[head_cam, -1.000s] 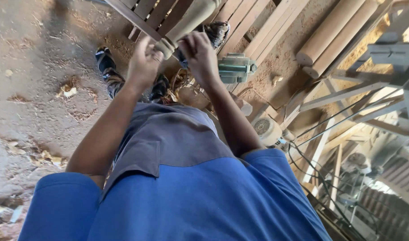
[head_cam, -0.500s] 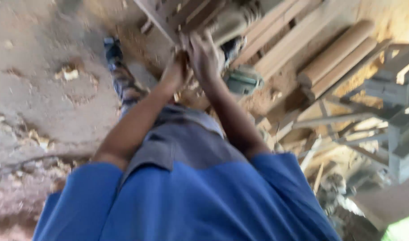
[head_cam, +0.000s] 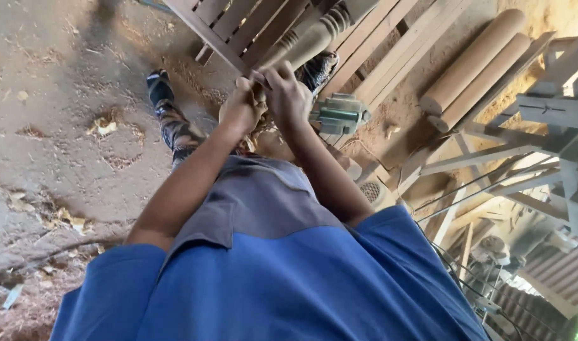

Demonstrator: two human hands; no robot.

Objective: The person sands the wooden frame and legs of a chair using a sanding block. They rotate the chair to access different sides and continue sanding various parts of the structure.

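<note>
While pressed close together, both hands, left (head_cam: 240, 110) and right (head_cam: 288, 95), clasped around the turned wooden post (head_cam: 311, 41).

Daylight fills the workshop, soft and even over the dirt floor (head_cam: 62, 126), with no hard shadows there. The brightest spot is the lower right corner, where the light beyond the corrugated sheet (head_cam: 554, 278) washes out to near white. The blue shirt (head_cam: 270, 290) close to the lens looks slightly soft. The left hand (head_cam: 241, 110) and right hand (head_cam: 289, 95) are reasonably sharp. The wide view bends straight planks (head_cam: 390, 44) near the edges.
</note>
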